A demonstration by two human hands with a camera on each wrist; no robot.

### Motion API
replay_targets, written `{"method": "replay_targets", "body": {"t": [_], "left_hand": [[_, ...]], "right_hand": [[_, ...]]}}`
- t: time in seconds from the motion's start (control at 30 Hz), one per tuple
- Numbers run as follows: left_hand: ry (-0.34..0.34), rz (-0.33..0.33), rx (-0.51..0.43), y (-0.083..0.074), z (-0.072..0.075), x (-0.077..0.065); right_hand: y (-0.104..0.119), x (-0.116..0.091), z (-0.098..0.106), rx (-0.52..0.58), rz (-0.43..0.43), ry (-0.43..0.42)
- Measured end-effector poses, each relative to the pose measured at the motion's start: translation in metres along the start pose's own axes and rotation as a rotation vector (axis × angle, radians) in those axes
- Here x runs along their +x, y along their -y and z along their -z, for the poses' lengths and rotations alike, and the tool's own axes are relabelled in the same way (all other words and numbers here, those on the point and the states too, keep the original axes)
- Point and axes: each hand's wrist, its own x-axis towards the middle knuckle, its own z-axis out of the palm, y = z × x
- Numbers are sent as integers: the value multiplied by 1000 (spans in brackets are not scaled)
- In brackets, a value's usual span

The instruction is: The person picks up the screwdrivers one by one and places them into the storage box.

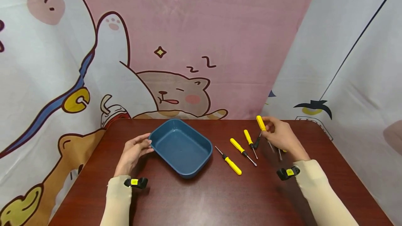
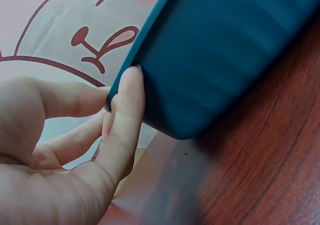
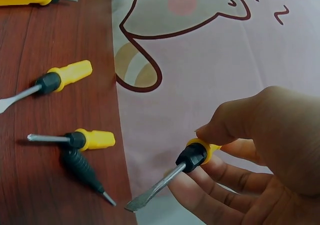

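Note:
My left hand (image 1: 133, 152) pinches the left rim of a blue plastic tray (image 1: 182, 145); the left wrist view shows thumb and fingers on either side of the tray's edge (image 2: 150, 32). Up at the back right, my right hand (image 1: 282, 137) grips a flat-blade screwdriver (image 3: 192, 157) by its yellow handle, the blade pointing down and away from the palm. This screwdriver is off the table. Part of its handle is hidden by the fingers in the right wrist view.
Between tray and right hand lie yellow-handled screwdrivers, a near one (image 1: 232, 165), a middle one (image 1: 237, 146) and a far one (image 1: 248, 137), beside a small black screwdriver (image 1: 257, 142). More shafts (image 1: 280, 154) show below the right hand. A printed cloth (image 1: 238, 44) hangs behind the table (image 1: 201, 201).

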Motion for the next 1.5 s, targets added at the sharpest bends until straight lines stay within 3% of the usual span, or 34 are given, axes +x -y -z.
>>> {"method": "replay_targets", "body": {"t": [0.8, 1.3, 1.5], "left_hand": [[14, -4, 20, -4, 0, -2], [24, -7, 11, -1, -1, 1], [22, -7, 19, 1, 1, 2]], "right_hand": [[56, 15, -19, -4, 123, 42], [88, 27, -33, 29, 207, 124], [99, 29, -43, 45, 201, 164]]}}
